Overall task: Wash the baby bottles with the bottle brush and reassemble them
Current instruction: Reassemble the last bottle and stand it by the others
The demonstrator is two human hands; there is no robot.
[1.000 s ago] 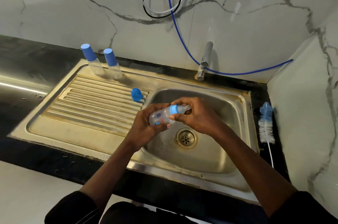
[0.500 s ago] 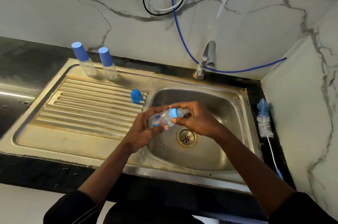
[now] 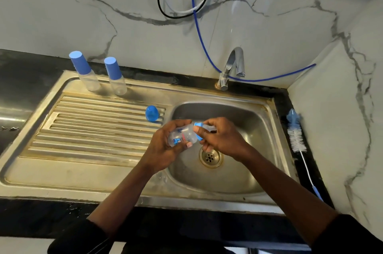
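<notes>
Over the left side of the sink basin I hold a small clear baby bottle on its side. My left hand grips its body. My right hand pinches the blue collar and teat at its neck. A loose blue cap stands on the ribbed drainboard. Two capped baby bottles stand upright at the drainboard's back edge. The bottle brush, white bristles with a blue tip, lies on the black counter right of the sink.
The tap stands behind the basin, with no water running. A blue hose and black and white cables hang on the marble wall. The drain sits below my hands. A marble side wall closes the right.
The view has shifted slightly. Both hands stay on the bottle over the basin; my right hand's fingers have moved a little on the blue collar.
</notes>
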